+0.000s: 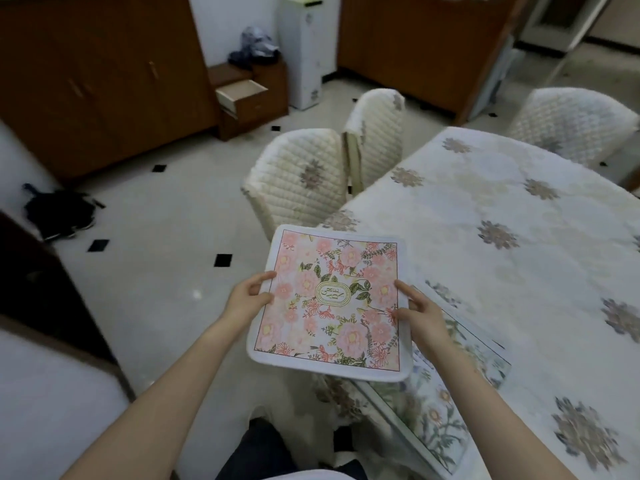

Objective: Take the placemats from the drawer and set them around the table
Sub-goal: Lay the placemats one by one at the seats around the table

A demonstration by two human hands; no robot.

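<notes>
Your left hand [247, 299] and right hand [415, 315] each pinch a side edge of one pink floral rectangular placemat [330, 303], held above the corner of the quilted cream-clothed worktop [502, 244] where one green floral placemat [446, 396] lies, with three quilted cream chairs [298, 188] around and the wooden drawer [242, 93] open beyond.

Arms: both forearms bare, no sleeves in view.
Hands: left hand [246, 299] and right hand [417, 315] bare, no gloves, rings or watch showing.
Legs: dark trousers.
Torso: strip of white garment at bottom edge.
</notes>
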